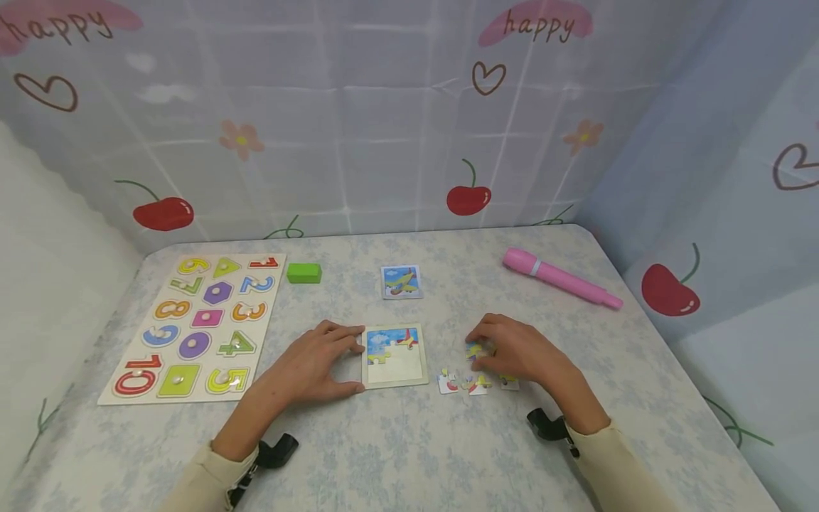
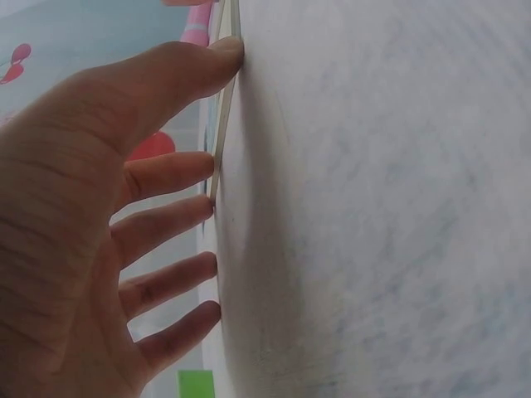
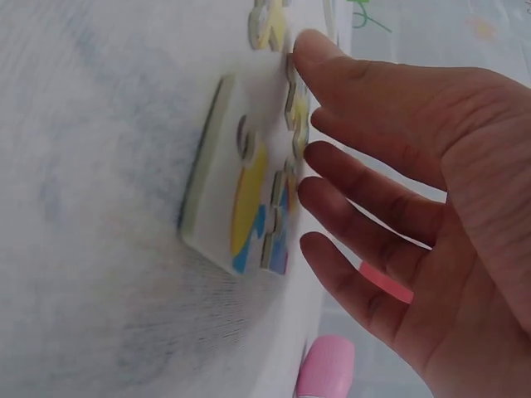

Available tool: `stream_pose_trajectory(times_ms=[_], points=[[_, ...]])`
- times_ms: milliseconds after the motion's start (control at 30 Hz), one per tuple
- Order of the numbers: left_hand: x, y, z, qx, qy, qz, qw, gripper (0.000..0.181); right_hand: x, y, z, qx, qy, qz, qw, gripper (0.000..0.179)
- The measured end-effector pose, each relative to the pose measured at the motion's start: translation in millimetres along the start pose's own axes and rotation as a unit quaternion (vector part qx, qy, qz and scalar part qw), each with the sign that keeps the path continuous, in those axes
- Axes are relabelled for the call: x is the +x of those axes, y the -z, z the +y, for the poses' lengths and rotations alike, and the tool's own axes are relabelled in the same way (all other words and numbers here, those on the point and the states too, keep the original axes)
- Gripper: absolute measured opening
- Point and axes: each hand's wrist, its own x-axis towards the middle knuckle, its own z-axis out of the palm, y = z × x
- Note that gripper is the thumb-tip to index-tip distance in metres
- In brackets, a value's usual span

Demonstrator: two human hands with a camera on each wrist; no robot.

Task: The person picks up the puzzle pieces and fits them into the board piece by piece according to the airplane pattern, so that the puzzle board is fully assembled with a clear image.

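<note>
My left hand (image 1: 313, 366) rests at the left side of a small square puzzle tray (image 1: 406, 368), thumb and fingertips touching its edge. In the left wrist view, the thumb and fingers (image 2: 170, 170) are extended along that edge. Joined jigsaw pieces (image 1: 379, 338) of blue sky and a red plane part fill the tray's top and left; its lower right shows bare board. Right of the tray, my right hand (image 1: 520, 348) pinches a blue-and-yellow puzzle piece (image 1: 473, 350) between thumb and fingers, low at the tabletop. Several loose pieces (image 1: 448, 382) lie just below it, one (image 3: 224, 182) close in the right wrist view.
A picture card of a yellow plane (image 1: 402, 282) lies behind the tray. A green block (image 1: 303, 273) and a number-and-shape peg board (image 1: 207, 338) are on the left. A pink pen-like stick (image 1: 563, 279) lies at the back right. Patterned curtains (image 1: 384, 142) enclose the table.
</note>
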Motion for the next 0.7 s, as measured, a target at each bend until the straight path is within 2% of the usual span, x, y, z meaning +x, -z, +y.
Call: stream_pose_trajectory(times_ms=[433, 700], points=[[-0.6, 0.4, -1.0, -0.003, -0.005, 0.008, 0.9999, 0.057, 2.0, -4.3, 7.8, 0.040, 0.007, -0.004, 0.9992, 0.033], [-0.9, 0.1, 0.0, -0.007, -0.005, 0.006, 0.9999, 0.057, 6.5, -5.3, 2.5, 0.014, 0.018, -0.003, 0.9997, 0.034]])
